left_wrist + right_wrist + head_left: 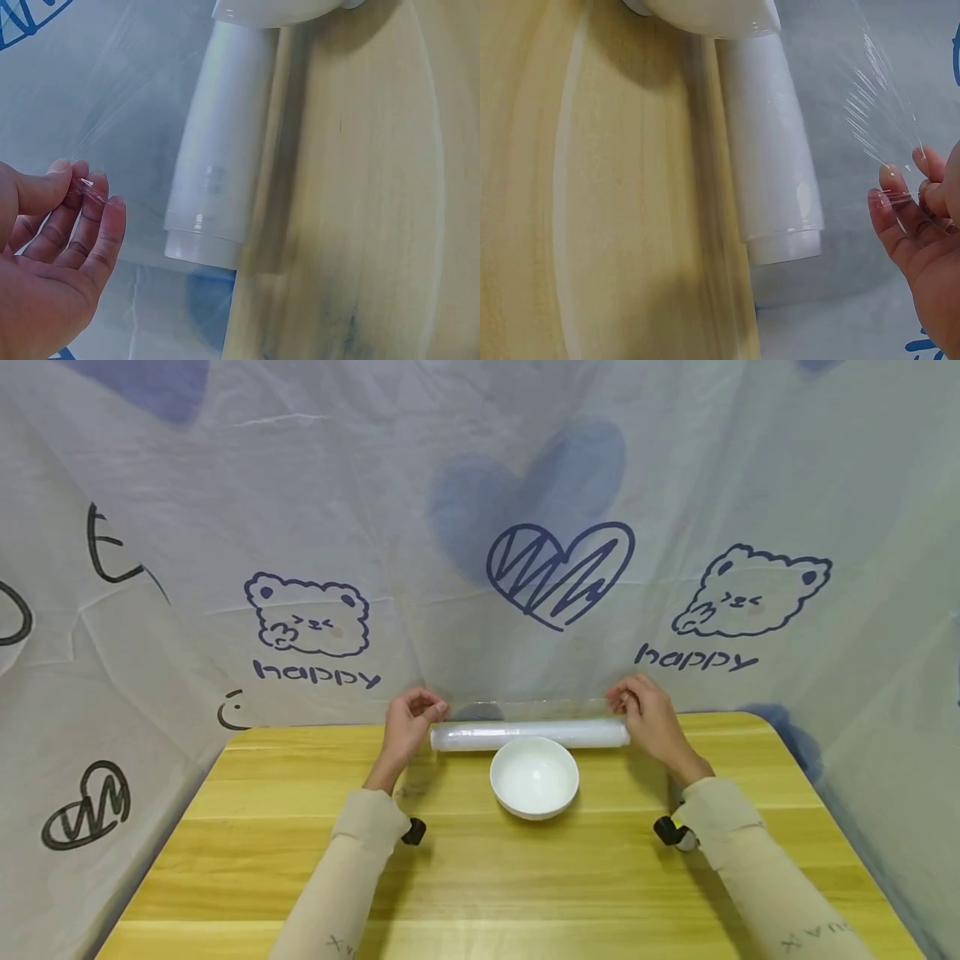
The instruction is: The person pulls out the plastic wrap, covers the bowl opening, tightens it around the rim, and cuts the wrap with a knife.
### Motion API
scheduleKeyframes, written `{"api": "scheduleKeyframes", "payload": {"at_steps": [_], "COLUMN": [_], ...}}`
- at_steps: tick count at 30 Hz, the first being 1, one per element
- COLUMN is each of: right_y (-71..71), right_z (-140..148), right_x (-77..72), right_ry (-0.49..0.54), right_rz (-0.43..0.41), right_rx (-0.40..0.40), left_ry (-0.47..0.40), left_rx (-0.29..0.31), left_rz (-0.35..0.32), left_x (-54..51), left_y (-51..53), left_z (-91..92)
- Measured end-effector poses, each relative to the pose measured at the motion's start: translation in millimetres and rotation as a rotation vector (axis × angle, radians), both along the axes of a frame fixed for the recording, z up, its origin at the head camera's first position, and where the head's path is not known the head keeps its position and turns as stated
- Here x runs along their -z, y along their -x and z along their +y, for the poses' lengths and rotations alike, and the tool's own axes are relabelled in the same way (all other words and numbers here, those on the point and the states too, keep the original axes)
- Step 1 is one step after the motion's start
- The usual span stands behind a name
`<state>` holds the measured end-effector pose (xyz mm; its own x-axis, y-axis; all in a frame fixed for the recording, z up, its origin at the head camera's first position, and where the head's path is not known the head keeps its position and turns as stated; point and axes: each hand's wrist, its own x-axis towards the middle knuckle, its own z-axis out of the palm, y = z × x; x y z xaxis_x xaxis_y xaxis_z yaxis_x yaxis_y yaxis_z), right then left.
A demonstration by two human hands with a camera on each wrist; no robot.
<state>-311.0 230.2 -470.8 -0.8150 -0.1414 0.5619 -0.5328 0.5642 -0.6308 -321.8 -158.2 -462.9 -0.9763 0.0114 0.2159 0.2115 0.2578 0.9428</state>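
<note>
Along the far edge of the table, midway between its two far corners, lies the roll of cling film, its long axis running left to right, roughly in line with that edge. Whether it rests wholly on the top or overhangs a little, I cannot tell. My left hand is beside its left end and my right hand beside its right; neither is plainly nearer. Each has thumb and finger brought together on the loose film, which spans the gap between my fingertips on the far side of the roll, next to the hanging cloth. Just where the sheet leaves the roll is too clear to make out.

The white bowl stands upright on the near side of the roll, close to its middle; I can't say whether they touch. That is the relation I judge to matter most: the film is held beyond the roll, the bowl sits in front, and the roll lies crosswise between.
</note>
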Motion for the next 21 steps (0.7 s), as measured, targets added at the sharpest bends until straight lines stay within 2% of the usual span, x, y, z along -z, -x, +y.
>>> {"api": "scheduleKeyframes", "payload": {"at_steps": [6, 11, 16, 21], "right_y": [0.0, 3.0, 2.9, 6.1], "right_z": [0.2, -2.0, -3.8, -8.7], "right_x": [-9.2, -20.9, -30.3, -40.6], "right_ry": [-0.005, 0.019, 0.034, 0.030], "right_rz": [0.023, 0.030, 0.051, 0.061], "right_rx": [-0.015, -0.038, -0.040, -0.033], "left_ry": [-0.024, -0.009, -0.014, -0.007], "left_rx": [0.012, 0.006, 0.029, 0.018], "left_rz": [0.029, 0.077, 0.079, 0.085], "left_x": [-10.2, -19.7, -31.3, -45.5], "left_y": [0.8, 4.0, 4.6, 3.8], "left_z": [0.1, -2.8, -3.4, -7.4]}}
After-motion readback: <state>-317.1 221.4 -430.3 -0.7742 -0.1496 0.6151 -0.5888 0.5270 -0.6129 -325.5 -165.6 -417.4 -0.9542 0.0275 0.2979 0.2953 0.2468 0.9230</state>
